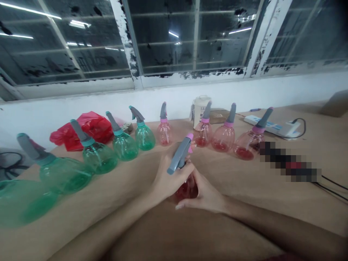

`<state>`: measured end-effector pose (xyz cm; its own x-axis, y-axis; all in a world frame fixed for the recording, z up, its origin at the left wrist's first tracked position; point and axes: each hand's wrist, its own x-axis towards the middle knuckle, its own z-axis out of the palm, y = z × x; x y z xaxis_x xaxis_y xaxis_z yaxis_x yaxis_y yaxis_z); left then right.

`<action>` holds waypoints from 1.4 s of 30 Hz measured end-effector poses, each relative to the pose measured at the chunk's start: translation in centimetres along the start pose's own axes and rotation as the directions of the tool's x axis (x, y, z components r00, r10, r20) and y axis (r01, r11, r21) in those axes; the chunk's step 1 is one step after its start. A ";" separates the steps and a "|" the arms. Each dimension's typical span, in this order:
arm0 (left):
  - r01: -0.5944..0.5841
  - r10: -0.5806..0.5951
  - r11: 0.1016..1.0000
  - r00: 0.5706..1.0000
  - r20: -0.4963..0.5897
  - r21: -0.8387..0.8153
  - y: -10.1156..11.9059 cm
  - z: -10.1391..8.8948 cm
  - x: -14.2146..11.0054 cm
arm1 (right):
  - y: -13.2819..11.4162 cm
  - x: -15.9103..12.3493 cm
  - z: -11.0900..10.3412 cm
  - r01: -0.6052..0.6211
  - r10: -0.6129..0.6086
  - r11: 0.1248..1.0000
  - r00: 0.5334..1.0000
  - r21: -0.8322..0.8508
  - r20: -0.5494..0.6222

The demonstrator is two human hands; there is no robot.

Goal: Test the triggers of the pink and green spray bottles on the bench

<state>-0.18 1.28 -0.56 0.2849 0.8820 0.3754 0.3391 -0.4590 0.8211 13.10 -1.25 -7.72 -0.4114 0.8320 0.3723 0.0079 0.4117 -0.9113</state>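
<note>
A pink spray bottle (187, 191) with red liquid stands close in front of me, its grey spray head with a pink nozzle tip on top. My left hand (170, 172) is closed around the bottle's neck, just under the spray head. Low on the body, my right hand (208, 192) wraps the bottle from the right, thumb towards me. Both hands hide much of the bottle. Behind them, a pink spray bottle (164, 132) stands upright in the middle, and more pink ones, such as this bottle (223, 137), are at the right.
Several green spray bottles (126, 148) curve along the left; the nearest green bottle (29, 204) is cut off by the frame. At the back are a red plastic bag (92, 127), a pale cup (199, 108) and a white power strip (274, 127). A blurred-out dark object (289, 163) with cables lies right.
</note>
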 end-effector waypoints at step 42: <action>-0.107 0.107 0.994 0.991 0.078 -0.009 0.4 -0.3 0.5 | 0.0 0.2 -0.9 0.016 -0.011 0.979 1.000 -0.202 0.023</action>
<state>-0.15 1.60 0.07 0.3887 0.8167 0.4264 0.2989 -0.5496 0.7801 13.81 -0.74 -7.45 -0.4319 0.8187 0.3785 0.1858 0.4914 -0.8509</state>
